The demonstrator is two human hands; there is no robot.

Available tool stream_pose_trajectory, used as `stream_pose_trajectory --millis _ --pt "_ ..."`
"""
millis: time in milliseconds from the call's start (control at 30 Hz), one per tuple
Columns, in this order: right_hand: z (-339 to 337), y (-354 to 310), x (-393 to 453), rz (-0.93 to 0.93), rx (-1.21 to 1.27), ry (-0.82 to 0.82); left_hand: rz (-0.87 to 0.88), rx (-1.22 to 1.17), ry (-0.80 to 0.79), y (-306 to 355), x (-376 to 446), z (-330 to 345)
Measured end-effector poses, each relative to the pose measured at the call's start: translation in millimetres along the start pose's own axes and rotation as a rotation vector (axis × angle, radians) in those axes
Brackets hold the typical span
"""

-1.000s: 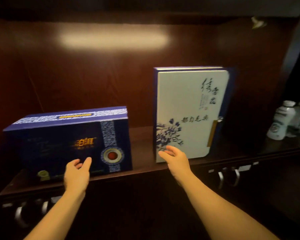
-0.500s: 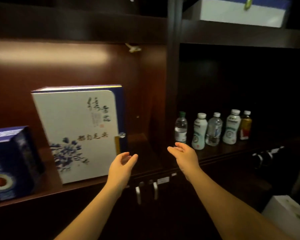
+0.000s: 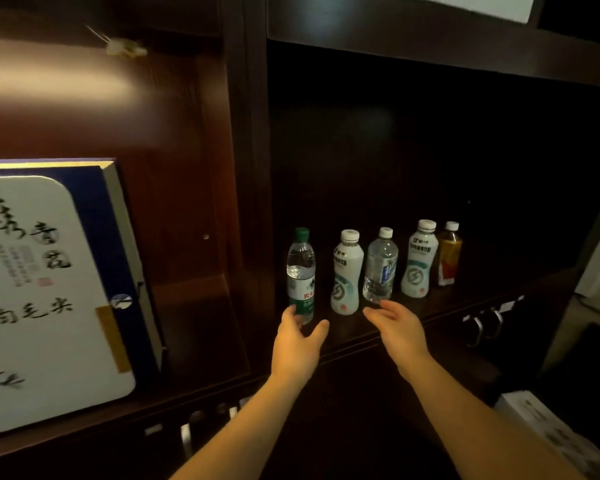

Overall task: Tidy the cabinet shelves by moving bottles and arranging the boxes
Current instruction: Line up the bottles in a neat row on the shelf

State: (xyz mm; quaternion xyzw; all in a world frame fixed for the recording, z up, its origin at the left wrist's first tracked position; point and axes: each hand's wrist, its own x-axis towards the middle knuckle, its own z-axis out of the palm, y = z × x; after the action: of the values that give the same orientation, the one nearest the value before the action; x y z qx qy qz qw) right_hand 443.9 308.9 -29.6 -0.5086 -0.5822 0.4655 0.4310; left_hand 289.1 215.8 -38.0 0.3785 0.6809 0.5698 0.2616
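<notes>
Box with blue flowers and calligraphy stands upright at the frame's left, on the left shelf. Your left hand reaches for the green-capped bottle, grip wide, fingertips at its base. Your right hand hovers open before the clear bottle. Five bottles stand in a row on the shelf, centre right.

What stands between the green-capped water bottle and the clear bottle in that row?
One white bottle stands upright between the green-capped bottle and the clear bottle, in the head view.
</notes>
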Motion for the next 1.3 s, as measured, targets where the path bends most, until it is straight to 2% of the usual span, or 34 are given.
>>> stream_pose_trajectory --millis 200,333,467,600,667,800,933,1000,1133,1300 --pt "28 27 65 -0.103 -0.122 -0.023 -0.048 0.132 0.206 -25 57 39" --pt "52 42 112 -0.163 -0.218 -0.059 -0.177 0.168 0.372 -37 95 68" --pt "64 45 137 -0.143 -0.302 -0.065 -0.164 0.256 0.529 -46 109 85" --pt "69 50 149 -0.208 -0.319 -0.062 -0.154 0.354 0.650 -44 118 90" --pt "68 53 156 -0.229 -0.282 -0.128 -0.138 0.364 0.658 -43 120 90" --pt "56 61 163 -0.201 -0.141 -0.368 -0.104 0.313 0.583 -49 118 81" --pt "50 63 166 -0.152 -0.027 -0.463 -0.074 0.228 0.538 -54 110 76" --pt "51 62 165 -0.157 -0.007 -0.475 -0.071 0.208 0.531 -54 110 76" --pt "55 64 160 -0.252 -0.164 -0.334 -0.062 0.267 0.577 -56 114 77" --pt "56 65 166 -0.255 -0.130 -0.390 -0.048 0.231 0.527 -62 113 74"
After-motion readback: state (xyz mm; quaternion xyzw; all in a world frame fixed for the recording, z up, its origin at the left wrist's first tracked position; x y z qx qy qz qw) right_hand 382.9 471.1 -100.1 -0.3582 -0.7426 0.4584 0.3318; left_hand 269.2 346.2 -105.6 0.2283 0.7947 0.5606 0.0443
